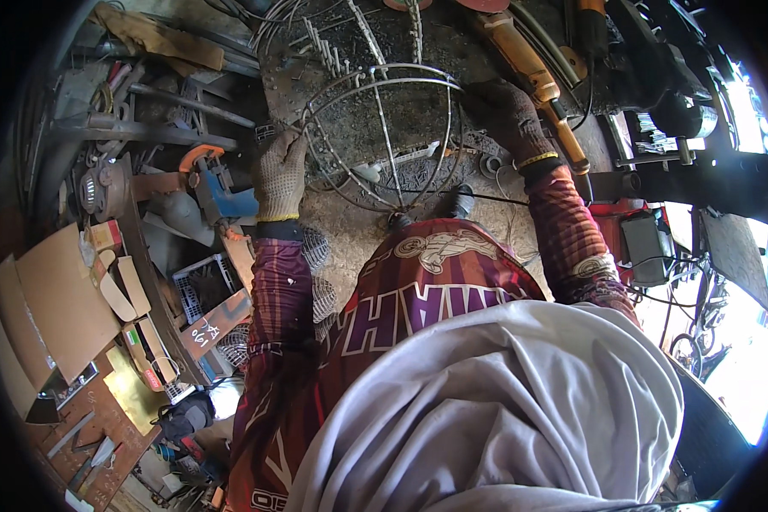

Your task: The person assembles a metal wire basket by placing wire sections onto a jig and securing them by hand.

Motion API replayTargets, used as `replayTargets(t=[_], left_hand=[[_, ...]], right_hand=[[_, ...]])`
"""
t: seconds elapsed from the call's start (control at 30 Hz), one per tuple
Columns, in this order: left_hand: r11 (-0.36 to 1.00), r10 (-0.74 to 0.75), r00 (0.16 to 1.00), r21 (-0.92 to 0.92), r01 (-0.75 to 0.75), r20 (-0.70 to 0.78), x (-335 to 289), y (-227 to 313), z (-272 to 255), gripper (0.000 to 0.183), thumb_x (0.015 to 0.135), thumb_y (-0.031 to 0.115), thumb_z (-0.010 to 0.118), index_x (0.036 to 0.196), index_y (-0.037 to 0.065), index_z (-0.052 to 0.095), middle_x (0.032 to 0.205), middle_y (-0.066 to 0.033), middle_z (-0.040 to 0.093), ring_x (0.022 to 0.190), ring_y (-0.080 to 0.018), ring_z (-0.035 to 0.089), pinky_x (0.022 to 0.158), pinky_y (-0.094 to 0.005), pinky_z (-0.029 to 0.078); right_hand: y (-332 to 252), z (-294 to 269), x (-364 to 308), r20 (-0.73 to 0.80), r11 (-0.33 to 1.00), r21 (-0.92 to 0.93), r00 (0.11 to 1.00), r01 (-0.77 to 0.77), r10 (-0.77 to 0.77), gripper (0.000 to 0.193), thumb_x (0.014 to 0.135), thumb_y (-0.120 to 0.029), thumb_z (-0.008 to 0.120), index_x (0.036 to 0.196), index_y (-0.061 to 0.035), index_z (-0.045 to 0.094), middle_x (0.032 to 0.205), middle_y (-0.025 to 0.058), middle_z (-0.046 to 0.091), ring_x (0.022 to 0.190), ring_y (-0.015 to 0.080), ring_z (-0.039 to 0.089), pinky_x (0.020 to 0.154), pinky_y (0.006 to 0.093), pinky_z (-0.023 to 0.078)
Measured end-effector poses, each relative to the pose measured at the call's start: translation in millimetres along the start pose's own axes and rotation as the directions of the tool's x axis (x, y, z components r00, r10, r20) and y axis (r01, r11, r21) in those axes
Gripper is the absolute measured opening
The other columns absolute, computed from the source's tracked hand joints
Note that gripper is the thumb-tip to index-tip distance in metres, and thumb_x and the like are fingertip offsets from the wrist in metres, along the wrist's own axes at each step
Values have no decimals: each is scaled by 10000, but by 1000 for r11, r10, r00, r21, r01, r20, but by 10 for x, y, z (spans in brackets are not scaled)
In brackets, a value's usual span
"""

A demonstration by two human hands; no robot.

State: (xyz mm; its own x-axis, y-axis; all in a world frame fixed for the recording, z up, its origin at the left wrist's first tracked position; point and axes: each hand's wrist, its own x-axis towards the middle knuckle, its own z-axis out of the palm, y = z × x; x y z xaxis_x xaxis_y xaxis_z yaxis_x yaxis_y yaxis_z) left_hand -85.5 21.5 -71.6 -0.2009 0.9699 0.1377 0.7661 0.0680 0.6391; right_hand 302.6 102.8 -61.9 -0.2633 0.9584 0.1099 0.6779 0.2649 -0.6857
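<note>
A round, cage-like wire frame (386, 135) of thin metal rods is held up in front of me, above a dark work surface (290, 85) strewn with bits. My left hand (282, 175), in a pale dotted knit glove with a yellow cuff, is closed on the left side of its upper ring. At the opposite side, my right hand (505, 119), in a darker glove, grips the ring near its right end. Its fingertips are partly in shadow. The frame's ribs curve down and meet close to my body.
An orange power tool (520, 60) lies just beyond my right hand. Metal bars (188, 102) and a blue tool with an orange handle (222, 192) are at left, above cardboard boxes (55, 299). Rods with short pegs (363, 34) lie at the far side.
</note>
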Motion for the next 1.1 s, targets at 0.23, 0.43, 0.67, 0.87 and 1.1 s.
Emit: replayTargets(t=[0.23, 0.43, 0.67, 0.87, 1.1], left_hand=[[999, 2, 999, -37, -3, -36, 7, 7, 27, 260, 981, 305, 693, 1100, 80, 751, 964, -145, 740, 874, -305, 716, 777, -409, 531], [966, 155, 938, -151, -210, -309, -18, 367, -66, 190, 970, 146, 709, 1119, 40, 760, 1002, -152, 766, 861, -265, 731, 770, -363, 550], [800, 596, 793, 180, -572, -126, 290, 1085, -266, 219, 927, 126, 715, 1137, 139, 777, 974, -82, 769, 828, -289, 731, 741, -393, 587], [823, 535, 844, 203, -531, 39, 365, 977, -227, 218, 964, 150, 672, 1161, 125, 763, 1017, -109, 747, 891, -328, 706, 779, -428, 560], [803, 582, 813, 147, -578, 21, 421, 935, -204, 212, 948, 105, 691, 1142, 108, 776, 980, -117, 742, 864, -334, 704, 754, -424, 557]], right_hand=[[61, 33, 7, -26, 994, -95, 998, 56, -59, 312, 975, -337, 698, 1099, -60, 773, 1023, 135, 714, 943, 287, 711, 837, 406, 552], [29, 33, 13, -45, 985, -140, 993, 98, -106, 298, 966, -368, 669, 1082, -119, 785, 1004, 134, 743, 979, 346, 703, 850, 460, 555], [-17, -9, 2, -32, 994, -107, 999, 29, -32, 288, 957, -357, 679, 1067, -114, 789, 987, 137, 747, 925, 354, 715, 840, 460, 561], [-32, 1, 13, 13, 998, -48, 999, -42, 43, 287, 949, -348, 695, 1068, -104, 787, 989, 143, 752, 962, 355, 713, 857, 462, 563], [17, -10, 8, -43, 989, -109, 993, 105, -110, 274, 958, -323, 692, 1069, -91, 785, 906, 129, 727, 882, 317, 718, 797, 444, 556]])
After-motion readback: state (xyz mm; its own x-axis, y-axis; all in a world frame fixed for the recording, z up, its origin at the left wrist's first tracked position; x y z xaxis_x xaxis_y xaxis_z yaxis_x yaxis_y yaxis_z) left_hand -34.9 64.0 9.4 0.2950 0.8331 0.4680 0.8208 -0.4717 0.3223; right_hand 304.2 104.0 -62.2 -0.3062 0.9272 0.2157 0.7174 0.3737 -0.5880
